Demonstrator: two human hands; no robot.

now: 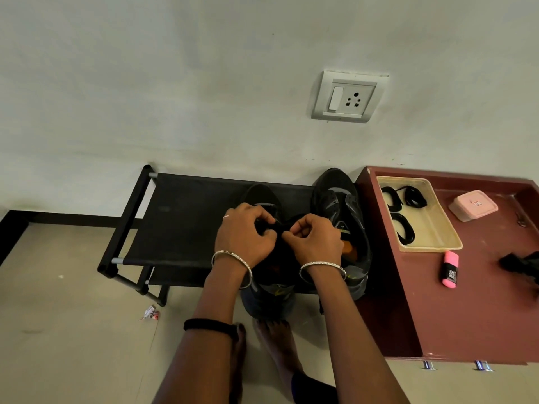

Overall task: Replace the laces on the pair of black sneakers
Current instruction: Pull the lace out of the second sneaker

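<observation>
Black rack (186,220) — sneaker (260,194) (mostly hidden)

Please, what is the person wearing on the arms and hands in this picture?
Both forearms are bare, with no sleeves in view. The left hand has a thin silver ring on one finger and thin silver metal bangles at the wrist; a black band circles the left forearm. The right hand has a matching silver metal bangle at its wrist.
</observation>
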